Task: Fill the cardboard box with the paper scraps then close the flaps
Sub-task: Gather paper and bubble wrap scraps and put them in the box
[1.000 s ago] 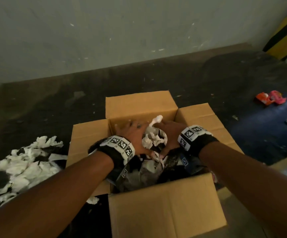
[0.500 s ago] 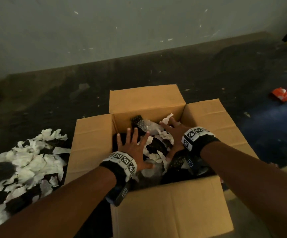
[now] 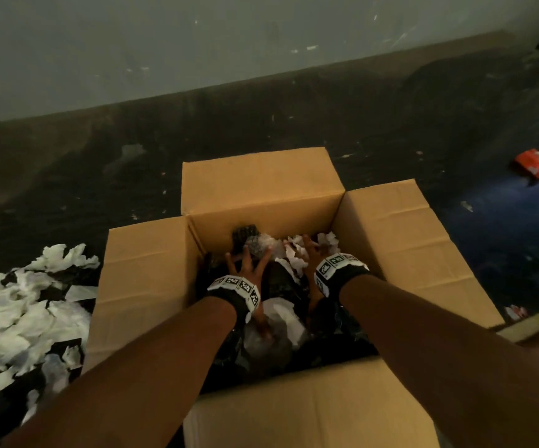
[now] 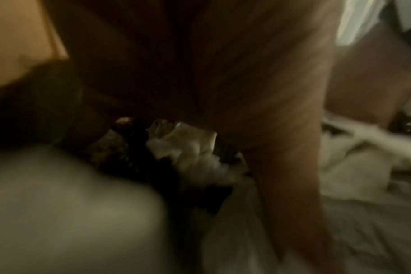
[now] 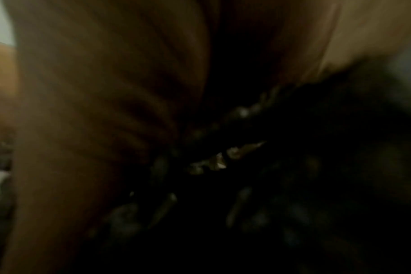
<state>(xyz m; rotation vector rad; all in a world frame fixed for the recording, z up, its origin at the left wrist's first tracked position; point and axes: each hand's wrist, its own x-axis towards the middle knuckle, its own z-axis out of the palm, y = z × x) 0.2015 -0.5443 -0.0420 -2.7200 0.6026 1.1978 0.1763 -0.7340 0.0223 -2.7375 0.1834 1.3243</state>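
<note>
While the cardboard box (image 3: 391, 240) stands unclosed, both hands apparently press spread-fingered on the paper scraps (image 3: 281, 313) inside.

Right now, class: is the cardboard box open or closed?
Open: the cardboard box has all four flaps spread outward, scraps visible inside.
</note>
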